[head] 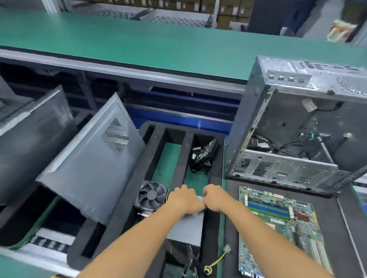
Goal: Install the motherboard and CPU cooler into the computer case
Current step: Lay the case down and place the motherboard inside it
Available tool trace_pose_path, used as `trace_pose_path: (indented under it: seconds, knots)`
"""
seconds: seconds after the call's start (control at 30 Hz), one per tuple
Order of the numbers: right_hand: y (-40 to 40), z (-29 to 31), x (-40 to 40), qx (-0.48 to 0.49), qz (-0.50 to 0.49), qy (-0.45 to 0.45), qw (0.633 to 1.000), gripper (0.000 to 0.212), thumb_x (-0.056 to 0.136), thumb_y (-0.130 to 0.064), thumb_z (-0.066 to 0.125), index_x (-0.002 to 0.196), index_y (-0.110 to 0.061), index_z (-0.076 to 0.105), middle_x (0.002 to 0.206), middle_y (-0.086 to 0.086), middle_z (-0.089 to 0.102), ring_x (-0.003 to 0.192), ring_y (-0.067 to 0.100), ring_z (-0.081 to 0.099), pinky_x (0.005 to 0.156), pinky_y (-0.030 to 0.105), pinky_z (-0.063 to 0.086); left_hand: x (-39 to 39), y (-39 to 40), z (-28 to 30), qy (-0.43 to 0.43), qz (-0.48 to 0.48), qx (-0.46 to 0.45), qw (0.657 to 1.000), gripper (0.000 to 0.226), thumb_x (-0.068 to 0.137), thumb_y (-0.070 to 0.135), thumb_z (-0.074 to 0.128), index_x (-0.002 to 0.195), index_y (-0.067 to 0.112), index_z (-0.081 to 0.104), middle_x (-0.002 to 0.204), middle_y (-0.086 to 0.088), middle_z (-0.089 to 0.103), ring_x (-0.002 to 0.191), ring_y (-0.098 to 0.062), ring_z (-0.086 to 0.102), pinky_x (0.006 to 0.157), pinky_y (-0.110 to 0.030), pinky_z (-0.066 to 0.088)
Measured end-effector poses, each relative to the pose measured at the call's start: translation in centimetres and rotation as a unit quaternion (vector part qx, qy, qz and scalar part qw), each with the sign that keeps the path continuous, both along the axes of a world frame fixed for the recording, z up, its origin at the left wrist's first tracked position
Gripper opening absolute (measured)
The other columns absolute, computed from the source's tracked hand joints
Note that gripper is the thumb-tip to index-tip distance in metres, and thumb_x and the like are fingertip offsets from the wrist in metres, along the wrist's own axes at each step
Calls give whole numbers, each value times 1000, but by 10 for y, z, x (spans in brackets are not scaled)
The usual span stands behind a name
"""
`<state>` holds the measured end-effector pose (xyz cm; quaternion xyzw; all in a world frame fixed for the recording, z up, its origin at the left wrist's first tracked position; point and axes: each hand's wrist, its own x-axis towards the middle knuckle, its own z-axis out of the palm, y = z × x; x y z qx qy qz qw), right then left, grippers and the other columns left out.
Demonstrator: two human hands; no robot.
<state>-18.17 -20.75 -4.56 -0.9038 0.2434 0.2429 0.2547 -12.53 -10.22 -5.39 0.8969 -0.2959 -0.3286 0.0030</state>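
Observation:
The green motherboard lies flat on a black mat at the right. Behind it the open grey computer case stands tilted, loose cables inside. The CPU cooler, black fan up, sits in a slot of the black foam tray. My left hand and my right hand both grip the far end of a grey power supply box that lies in the tray's right slot, just right of the cooler. Its cables trail toward me.
A grey side panel leans in a foam holder at left, another panel further left. A small black part rests at the tray's far end. A yellow-black cable lies by the mat. A green bench runs behind.

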Motion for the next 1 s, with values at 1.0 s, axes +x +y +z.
trace_pose_path:
  seconds: [1.0]
  knots:
    - [-10, -1, -11, 47, -1, 35, 998, 23, 87, -1, 43, 76, -7, 62, 73, 13, 61, 55, 26, 57, 53, 29, 49, -24, -11, -1, -30, 52, 83, 995, 76, 76, 52, 48, 141, 22, 20, 136, -17, 16, 109, -39, 48, 80, -38, 45]
